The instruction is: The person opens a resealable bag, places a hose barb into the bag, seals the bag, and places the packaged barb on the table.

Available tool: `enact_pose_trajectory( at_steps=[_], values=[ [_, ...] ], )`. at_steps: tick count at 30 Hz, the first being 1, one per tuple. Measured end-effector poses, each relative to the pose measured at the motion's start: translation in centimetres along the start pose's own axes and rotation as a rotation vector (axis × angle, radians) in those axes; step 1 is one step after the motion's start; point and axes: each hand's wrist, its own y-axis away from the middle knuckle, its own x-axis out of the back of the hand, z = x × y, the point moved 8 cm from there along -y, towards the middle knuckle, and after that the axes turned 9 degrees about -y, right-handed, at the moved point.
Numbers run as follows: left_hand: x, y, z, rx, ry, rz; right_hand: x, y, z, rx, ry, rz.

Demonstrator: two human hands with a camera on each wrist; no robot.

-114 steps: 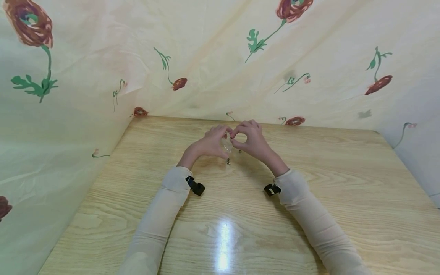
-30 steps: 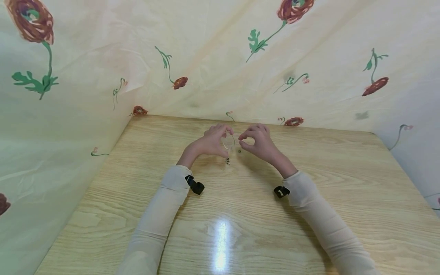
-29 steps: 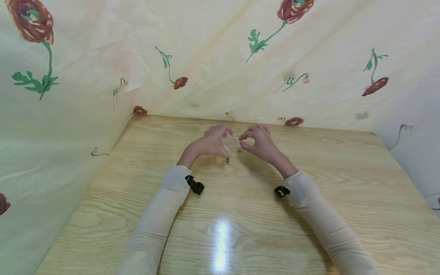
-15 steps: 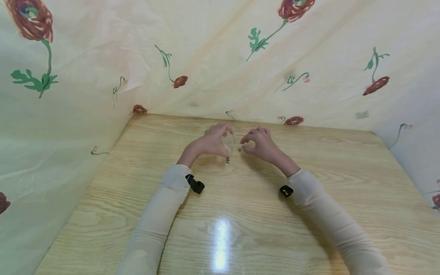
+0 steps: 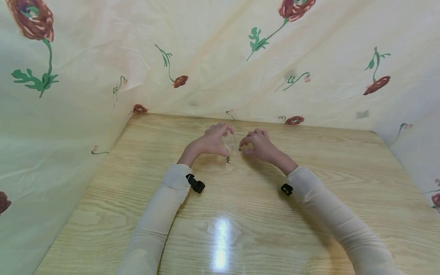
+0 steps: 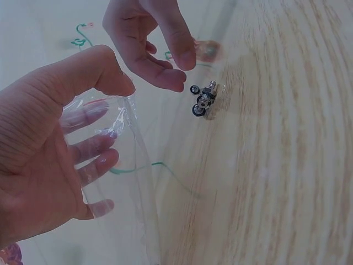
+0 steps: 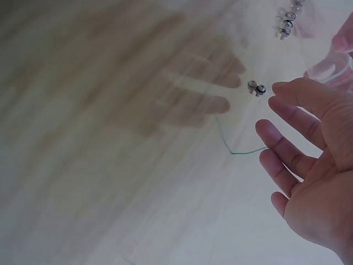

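My left hand (image 5: 214, 140) holds a clear plastic bag (image 6: 135, 141). In the left wrist view several fingers show through the film, with the thumb at the bag's edge. Close to the left thumb, a row of small silver metal parts with dark rings (image 5: 228, 159) lies on the table. My right hand (image 5: 258, 146) hovers to the right of the bag, its fingers bent and apart. Just beyond its fingertips sits a small pair of metal parts (image 7: 256, 88), seemingly untouched; their exact kind is too small to tell.
Both hands are over the far part of a wood-grain table (image 5: 254, 229). Behind it and at the sides hangs a pale cloth with printed red flowers (image 5: 213, 57). Each wrist carries a black camera mount, such as the left one (image 5: 196, 184).
My right hand has left the bag's mouth, where its fingertips were pinched together, and moved right and down to the small metal pair. Its fingers have parted. The left hand stays put.
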Motion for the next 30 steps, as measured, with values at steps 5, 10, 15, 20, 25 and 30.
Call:
enact_pose_trajectory(
  at_steps=[5,10,15,20,25,30],
  values=[
    [0.08,0.01,0.02,-0.001,-0.003,-0.001,-0.32,-0.02,-0.18,0.012,0.021,-0.022],
    [0.14,0.08,0.04,-0.002,0.001,0.002,-0.56,-0.15,-0.10,0.006,0.034,-0.028],
    [0.13,0.13,0.08,-0.004,0.006,0.000,-0.74,-0.15,-0.22,-0.005,0.048,-0.036],
    [0.11,0.14,0.02,-0.005,0.009,-0.001,-0.82,-0.08,-0.46,-0.009,0.051,-0.043],
    [0.06,0.13,-0.06,-0.003,0.019,-0.006,-0.92,-0.09,-0.48,-0.011,0.057,-0.049],
    [0.11,0.13,0.00,-0.005,0.022,-0.009,-0.99,-0.02,-0.46,-0.013,0.055,-0.054]
  ],
)
